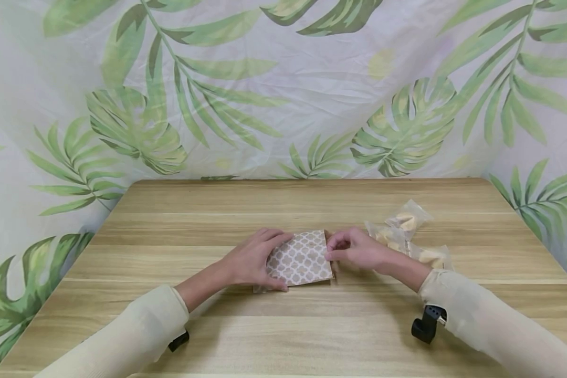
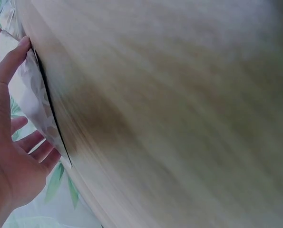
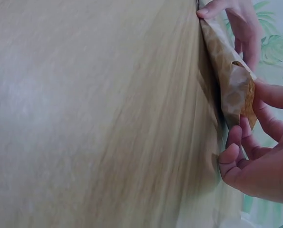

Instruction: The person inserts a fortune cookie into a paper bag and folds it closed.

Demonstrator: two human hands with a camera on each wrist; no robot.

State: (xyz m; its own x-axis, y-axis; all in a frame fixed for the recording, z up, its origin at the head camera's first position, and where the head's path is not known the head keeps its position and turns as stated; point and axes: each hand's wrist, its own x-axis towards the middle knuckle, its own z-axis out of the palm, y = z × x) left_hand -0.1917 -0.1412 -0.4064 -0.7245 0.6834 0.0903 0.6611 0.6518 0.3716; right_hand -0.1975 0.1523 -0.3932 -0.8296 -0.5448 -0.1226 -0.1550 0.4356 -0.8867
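Observation:
A flat paper bag [image 1: 302, 258] with a beige and white lattice print lies on the wooden table, its brown inner side showing at the open right end [image 3: 248, 102]. My left hand [image 1: 254, 258] holds the bag's left part across its width, thumb at the near edge and fingers toward the far edge. In the left wrist view the thumb of the left hand [image 2: 13, 152] lies on the paper. With thumb and fingertips, my right hand [image 1: 357, 250] pinches the bag's open right edge. The right wrist view shows the right hand [image 3: 265, 147] close up at that mouth.
Several clear-wrapped fortune cookies [image 1: 408, 221] lie on the table [image 1: 283, 336] just beyond and right of my right hand. A leaf-printed cloth [image 1: 245, 115] hangs behind the table. Black wrist cameras [image 1: 425, 324] stick out below the sleeves.

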